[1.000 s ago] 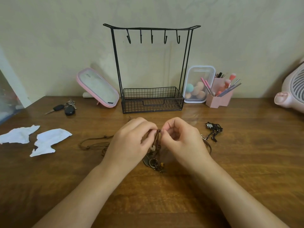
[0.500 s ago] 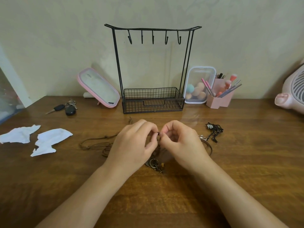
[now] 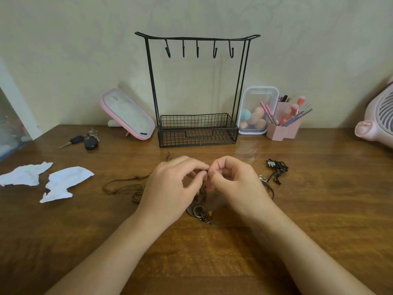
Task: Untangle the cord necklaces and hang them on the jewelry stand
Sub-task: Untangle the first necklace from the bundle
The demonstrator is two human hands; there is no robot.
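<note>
Across the lower half of the frame two bare forearms reach up from the bottom edge over the brown wooden table (image 3: 319, 209) and meet at the centre. The left hand (image 3: 170, 188) and the right hand (image 3: 238, 186) face each other with their fingertips touching, thumb and forefinger of each pinched shut on the tangled brown cord necklaces (image 3: 201, 206). Below the pinch the bundle hangs to the tabletop, where small metal rings and beads lie in a cluster between the wrists. Loose brown loops of the same cords trail out to the left of the left hand on the wood, and a short curve shows just right of the right hand.

At centre right, near the right hand, lies a small knotted black cord with a metal clasp (image 3: 276, 170). At centre left lie two torn pieces of white paper (image 3: 63, 182), side by side. Farther up on the left sits a black car key with a bunch of keys (image 3: 87, 140).

Along the back edge of the table, against the pale wall, stands the black wire jewelry stand with a mesh basket base (image 3: 196, 130); its five hooks at the top are bare. Left of it leans a pink-framed oblong mirror (image 3: 127, 113). Right of it stand a clear plastic box of makeup sponges (image 3: 255, 111) and a pink holder of brushes (image 3: 285, 124). A pink fan (image 3: 378, 120) is cut by the right edge.
</note>
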